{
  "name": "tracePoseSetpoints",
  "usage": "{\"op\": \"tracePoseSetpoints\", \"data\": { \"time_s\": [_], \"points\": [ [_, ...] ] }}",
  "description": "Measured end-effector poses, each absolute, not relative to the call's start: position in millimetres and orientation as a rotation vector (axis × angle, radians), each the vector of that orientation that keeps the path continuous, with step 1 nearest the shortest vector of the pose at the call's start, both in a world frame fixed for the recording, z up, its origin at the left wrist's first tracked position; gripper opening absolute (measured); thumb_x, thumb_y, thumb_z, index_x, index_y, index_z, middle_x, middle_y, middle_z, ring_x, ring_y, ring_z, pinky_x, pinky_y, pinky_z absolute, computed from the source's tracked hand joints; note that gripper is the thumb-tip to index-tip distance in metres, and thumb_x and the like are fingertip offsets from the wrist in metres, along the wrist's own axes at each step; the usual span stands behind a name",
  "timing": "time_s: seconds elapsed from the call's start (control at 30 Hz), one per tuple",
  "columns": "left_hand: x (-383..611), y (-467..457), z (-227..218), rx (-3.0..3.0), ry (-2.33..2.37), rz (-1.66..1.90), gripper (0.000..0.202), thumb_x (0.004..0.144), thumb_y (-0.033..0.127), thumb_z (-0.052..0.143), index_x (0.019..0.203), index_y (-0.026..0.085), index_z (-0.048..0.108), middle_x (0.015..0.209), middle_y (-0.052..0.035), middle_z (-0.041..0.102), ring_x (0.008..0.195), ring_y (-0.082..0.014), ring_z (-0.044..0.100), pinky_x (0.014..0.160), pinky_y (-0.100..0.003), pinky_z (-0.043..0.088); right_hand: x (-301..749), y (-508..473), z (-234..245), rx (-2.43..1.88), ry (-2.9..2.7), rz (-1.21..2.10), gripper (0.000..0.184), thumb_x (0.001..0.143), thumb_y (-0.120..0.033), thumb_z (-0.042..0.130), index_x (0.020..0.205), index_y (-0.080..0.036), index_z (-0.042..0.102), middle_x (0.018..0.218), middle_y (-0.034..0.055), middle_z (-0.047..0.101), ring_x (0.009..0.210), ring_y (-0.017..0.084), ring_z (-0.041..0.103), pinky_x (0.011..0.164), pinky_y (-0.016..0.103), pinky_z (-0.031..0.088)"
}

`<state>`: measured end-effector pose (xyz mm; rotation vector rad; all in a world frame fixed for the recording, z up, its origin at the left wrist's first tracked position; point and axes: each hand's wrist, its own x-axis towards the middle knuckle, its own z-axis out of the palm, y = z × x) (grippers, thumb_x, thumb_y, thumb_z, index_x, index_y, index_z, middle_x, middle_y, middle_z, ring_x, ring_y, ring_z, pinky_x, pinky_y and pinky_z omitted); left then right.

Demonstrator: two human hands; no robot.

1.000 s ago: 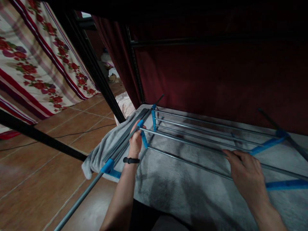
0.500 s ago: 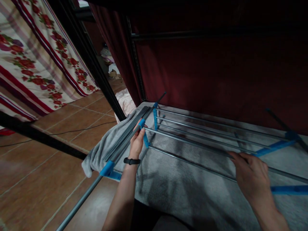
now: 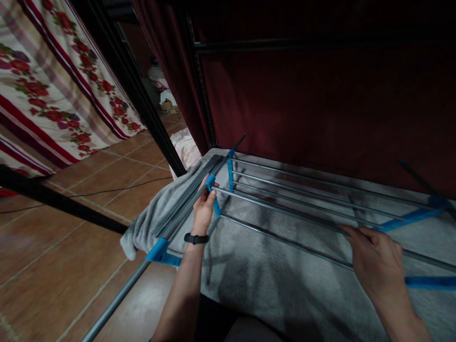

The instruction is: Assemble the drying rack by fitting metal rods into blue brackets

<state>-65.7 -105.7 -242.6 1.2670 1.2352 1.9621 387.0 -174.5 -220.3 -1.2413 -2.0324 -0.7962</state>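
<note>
I'd call this a sleeping place, in a home or a dorm; I can't tell which. From the middle of my view, a grey blanket (image 3: 278, 280) spreads at five o'clock over what looks like a bed, set inside a black metal frame (image 3: 156, 123) whose post slants at ten. A dark red curtain (image 3: 320, 109) closes the side from eleven round to three, much as a bunk is screened. A flowered drape (image 3: 60, 80) hangs at ten, further out. Brown floor tiles (image 3: 71, 270) run at eight, with a cord (image 3: 117, 188) across them at nine. Household clutter (image 3: 167, 101), too dim to name, sits between ten and eleven.
</note>
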Motion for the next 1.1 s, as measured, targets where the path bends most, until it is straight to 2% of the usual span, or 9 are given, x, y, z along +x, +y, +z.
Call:
{"op": "tracePoseSetpoints", "data": {
  "time_s": [0.13, 0.37, 0.6, 0.7, 0.93, 1.1],
  "points": [
    [-59.8, -103.1, -240.1, 1.233, 1.335, 2.007, 0.051, 0.087, 0.047, 0.078, 0.133, 0.025, 0.071, 0.124, -0.0083, 0.074, 0.128, -0.027, 0.064, 0.124, -0.047, 0.038, 388.6, -173.2, -220.4, -1.214, -2.025, -0.826, 0.023, 0.102, -0.022, 0.058, 0.123, -0.021, 0.068, 0.098, 0.0074, 0.062, 0.084, 0.021, 0.059, 0.078, 0.037, 0.041],
    [-54.6, -98.9, -237.4, 1.234, 1.415, 2.063, 0.045, 0.087, 0.052, 0.075, 0.119, 0.02, 0.075, 0.119, -0.0102, 0.075, 0.122, -0.0281, 0.066, 0.122, -0.048, 0.04, 388.3, -173.6, -216.3, -1.194, -2.036, -0.814, 0.025, 0.1, -0.018, 0.061, 0.123, -0.023, 0.068, 0.098, 0.0065, 0.062, 0.083, 0.02, 0.059, 0.078, 0.036, 0.041],
    [-53.8, -96.8, -238.4, 1.231, 1.443, 2.073, 0.038, 0.087, 0.054, 0.073, 0.1, 0.018, 0.075, 0.1, -0.009, 0.075, 0.111, -0.0274, 0.069, 0.116, -0.046, 0.045, 388.5, -175.3, -215.9, -1.228, -2.053, -0.765, 0.027, 0.101, -0.017, 0.057, 0.125, -0.023, 0.067, 0.1, 0.0073, 0.062, 0.084, 0.02, 0.059, 0.079, 0.036, 0.042],
    [-52.0, -97.9, -237.4, 1.272, 1.47, 2.073, 0.038, 0.089, 0.055, 0.069, 0.098, 0.019, 0.074, 0.103, -0.0092, 0.074, 0.108, -0.0266, 0.069, 0.114, -0.046, 0.046, 390.1, -175.1, -216.5, -1.238, -2.07, -0.758, 0.03, 0.1, -0.014, 0.054, 0.126, -0.023, 0.067, 0.102, 0.0076, 0.062, 0.085, 0.02, 0.06, 0.078, 0.036, 0.042],
    [-47.6, -103.9, -230.0, 1.302, 1.516, 2.04, 0.034, 0.091, 0.053, 0.067, 0.097, 0.02, 0.075, 0.107, -0.0086, 0.074, 0.114, -0.0265, 0.067, 0.117, -0.043, 0.042, 392.6, -173.1, -216.9, -1.252, -2.1, -0.718, 0.033, 0.1, -0.013, 0.052, 0.125, -0.025, 0.067, 0.1, 0.007, 0.063, 0.085, 0.02, 0.06, 0.079, 0.036, 0.041],
    [-49.4, -103.6, -233.6, 1.303, 1.511, 2.031, 0.028, 0.092, 0.046, 0.065, 0.099, 0.021, 0.075, 0.107, -0.0082, 0.074, 0.11, -0.0263, 0.067, 0.114, -0.043, 0.044, 391.4, -174.1, -215.5, -1.231, -2.094, -0.733, 0.028, 0.102, -0.02, 0.054, 0.126, -0.025, 0.067, 0.1, 0.0074, 0.063, 0.089, 0.021, 0.062, 0.081, 0.036, 0.042]
  ]
}}
